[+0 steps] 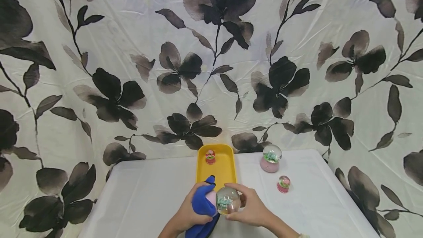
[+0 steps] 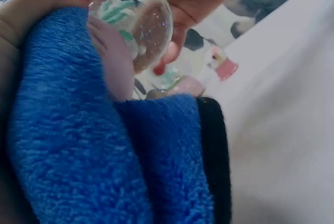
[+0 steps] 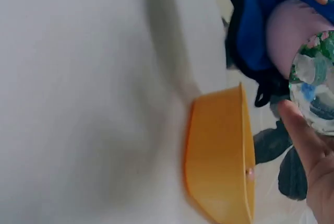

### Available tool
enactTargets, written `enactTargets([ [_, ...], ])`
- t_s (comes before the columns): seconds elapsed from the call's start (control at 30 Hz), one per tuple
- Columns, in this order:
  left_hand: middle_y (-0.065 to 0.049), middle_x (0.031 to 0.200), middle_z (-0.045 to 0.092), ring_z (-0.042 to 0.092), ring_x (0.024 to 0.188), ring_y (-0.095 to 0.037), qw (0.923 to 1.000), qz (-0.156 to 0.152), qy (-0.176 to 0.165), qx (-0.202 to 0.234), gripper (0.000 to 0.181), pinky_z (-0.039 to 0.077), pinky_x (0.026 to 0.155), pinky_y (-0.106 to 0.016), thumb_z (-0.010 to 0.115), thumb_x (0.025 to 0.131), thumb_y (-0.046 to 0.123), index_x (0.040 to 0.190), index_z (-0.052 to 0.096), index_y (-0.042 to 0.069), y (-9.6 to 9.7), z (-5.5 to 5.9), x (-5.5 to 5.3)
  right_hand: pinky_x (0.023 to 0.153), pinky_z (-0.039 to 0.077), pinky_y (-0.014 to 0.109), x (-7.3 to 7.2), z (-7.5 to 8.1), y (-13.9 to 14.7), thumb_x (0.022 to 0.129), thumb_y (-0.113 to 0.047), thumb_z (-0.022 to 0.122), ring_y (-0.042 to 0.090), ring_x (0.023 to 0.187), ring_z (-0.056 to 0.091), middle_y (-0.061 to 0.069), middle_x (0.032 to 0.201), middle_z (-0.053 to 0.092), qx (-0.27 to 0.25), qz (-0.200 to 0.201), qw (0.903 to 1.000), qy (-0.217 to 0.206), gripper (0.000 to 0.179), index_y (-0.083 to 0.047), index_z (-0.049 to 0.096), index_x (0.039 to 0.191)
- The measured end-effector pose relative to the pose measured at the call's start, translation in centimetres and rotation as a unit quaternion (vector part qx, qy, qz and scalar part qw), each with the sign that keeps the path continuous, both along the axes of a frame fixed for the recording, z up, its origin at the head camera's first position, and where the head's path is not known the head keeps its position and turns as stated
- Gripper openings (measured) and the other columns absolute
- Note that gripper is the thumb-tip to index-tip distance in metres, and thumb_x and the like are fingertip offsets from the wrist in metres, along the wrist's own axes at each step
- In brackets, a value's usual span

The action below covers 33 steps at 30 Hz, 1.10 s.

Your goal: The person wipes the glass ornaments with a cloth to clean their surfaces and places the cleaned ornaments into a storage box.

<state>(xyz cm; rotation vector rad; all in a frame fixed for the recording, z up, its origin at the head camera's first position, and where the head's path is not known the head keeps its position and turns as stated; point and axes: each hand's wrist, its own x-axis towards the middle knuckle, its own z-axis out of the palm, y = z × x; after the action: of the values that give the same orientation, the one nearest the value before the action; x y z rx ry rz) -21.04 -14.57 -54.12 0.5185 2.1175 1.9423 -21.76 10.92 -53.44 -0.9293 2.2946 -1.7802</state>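
Observation:
A snow globe with a clear glass ball and a pink base lies tipped sideways between my hands, over the table's front. My left hand grips a blue cloth with a black edge, which wraps the pink base. Thumb and fingers of my right hand hold the glass ball from the right. Green and white figures show inside the glass in the right wrist view. Much of the base is hidden under the cloth.
Behind the hands is a yellow tray with a small red-based snow globe in it. To the right on the white table stand a larger pink-based snow globe and another small one. A floral curtain hangs behind.

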Motion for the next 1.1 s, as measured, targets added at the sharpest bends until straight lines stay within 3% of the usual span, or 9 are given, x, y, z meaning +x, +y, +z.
enactTargets([
  [0.2, -0.015, 0.124, 0.052, 0.053, 0.102, -0.031, 0.9999, -0.012, 0.000, -0.008, 0.080, 0.049, 0.079, -0.042, 0.085, 0.064, 0.012, 0.134, 0.046, 0.017, -0.3, -0.1, 0.2, 0.071, 0.054, 0.030, 0.1, 1.1, -0.5, 0.082, -0.028, 0.077, 0.017, 0.094, 0.062, 0.003, 0.110, 0.065, 0.033, -0.018, 0.9958, -0.084, 0.051, -0.013, 0.058, 0.127],
  [0.27, -0.016, 0.128, 0.048, 0.052, 0.106, -0.032, 0.9995, -0.025, -0.011, 0.016, 0.076, 0.048, 0.083, -0.043, 0.081, 0.073, 0.016, 0.138, 0.042, 0.017, -0.6, -0.2, 0.4, 0.073, 0.054, 0.030, 0.3, 1.3, -0.6, 0.084, -0.030, 0.075, 0.017, 0.095, 0.062, 0.002, 0.112, 0.064, 0.036, -0.019, 0.9947, -0.094, 0.050, -0.013, 0.058, 0.128],
  [0.4, -0.019, 0.152, 0.024, 0.032, 0.133, -0.042, 0.9910, -0.071, -0.071, 0.088, 0.061, 0.031, 0.103, -0.056, 0.044, 0.101, 0.042, 0.154, 0.020, 0.022, -1.1, -0.3, 0.8, 0.069, 0.053, 0.028, 0.9, 1.2, -0.7, 0.084, -0.025, 0.076, 0.017, 0.087, 0.064, 0.005, 0.113, 0.064, 0.014, -0.010, 0.9937, -0.110, 0.054, -0.012, 0.055, 0.132],
  [0.5, -0.016, 0.160, -0.005, 0.000, 0.143, -0.043, 0.9786, -0.073, -0.138, 0.134, 0.062, 0.009, 0.109, -0.063, 0.018, 0.103, 0.053, 0.157, 0.001, 0.028, -1.0, -0.3, 0.8, 0.064, 0.054, 0.028, 1.4, 0.7, -1.0, 0.081, -0.017, 0.079, 0.021, 0.079, 0.066, 0.010, 0.117, 0.062, -0.019, 0.001, 0.9948, -0.100, 0.060, -0.013, 0.054, 0.134],
  [0.57, -0.015, 0.159, -0.012, -0.006, 0.143, -0.041, 0.9715, -0.051, -0.178, 0.148, 0.067, 0.002, 0.109, -0.064, 0.024, 0.102, 0.054, 0.156, -0.007, 0.029, -0.7, -0.4, 0.8, 0.062, 0.055, 0.029, 1.7, 0.4, -1.2, 0.078, -0.015, 0.081, 0.024, 0.077, 0.067, 0.012, 0.121, 0.060, -0.033, 0.000, 0.9963, -0.080, 0.064, -0.014, 0.053, 0.136],
  [0.67, -0.024, 0.153, 0.004, 0.016, 0.135, -0.044, 0.9698, -0.029, -0.200, 0.137, 0.077, 0.021, 0.105, -0.060, 0.039, 0.098, 0.047, 0.154, -0.009, 0.024, -0.5, -0.5, 1.0, 0.066, 0.056, 0.035, 2.0, 0.1, -1.3, 0.076, -0.017, 0.083, 0.024, 0.087, 0.066, 0.010, 0.124, 0.058, -0.036, -0.009, 0.9985, -0.039, 0.068, -0.018, 0.052, 0.137],
  [0.8, -0.022, 0.130, 0.037, 0.046, 0.111, -0.033, 0.9804, -0.007, -0.176, 0.088, 0.082, 0.042, 0.087, -0.043, 0.058, 0.090, 0.032, 0.151, 0.005, 0.019, -0.2, 0.0, 1.3, 0.066, 0.056, 0.035, 2.3, -0.3, -1.3, 0.076, -0.022, 0.085, 0.018, 0.097, 0.062, 0.004, 0.122, 0.059, -0.026, -0.019, 0.9987, 0.040, 0.071, -0.021, 0.050, 0.138],
  [0.93, -0.018, 0.116, 0.050, 0.055, 0.100, -0.030, 0.9901, 0.000, -0.133, 0.044, 0.079, 0.047, 0.080, -0.042, 0.068, 0.084, 0.023, 0.147, 0.021, 0.012, 0.0, 0.8, 1.2, 0.069, 0.056, 0.034, 2.4, -0.3, -1.4, 0.075, -0.028, 0.086, 0.018, 0.102, 0.060, 0.003, 0.126, 0.056, -0.010, -0.029, 0.9923, 0.120, 0.073, -0.020, 0.050, 0.138],
  [1.1, -0.017, 0.115, 0.054, 0.058, 0.098, -0.031, 0.9932, -0.004, -0.114, 0.021, 0.080, 0.050, 0.078, -0.045, 0.074, 0.079, 0.019, 0.145, 0.029, 0.010, 0.2, 1.4, 1.1, 0.065, 0.056, 0.033, 2.1, 0.2, -1.0, 0.075, -0.029, 0.086, 0.015, 0.091, 0.064, 0.003, 0.119, 0.061, -0.007, -0.033, 0.9962, 0.081, 0.069, -0.020, 0.053, 0.135],
])
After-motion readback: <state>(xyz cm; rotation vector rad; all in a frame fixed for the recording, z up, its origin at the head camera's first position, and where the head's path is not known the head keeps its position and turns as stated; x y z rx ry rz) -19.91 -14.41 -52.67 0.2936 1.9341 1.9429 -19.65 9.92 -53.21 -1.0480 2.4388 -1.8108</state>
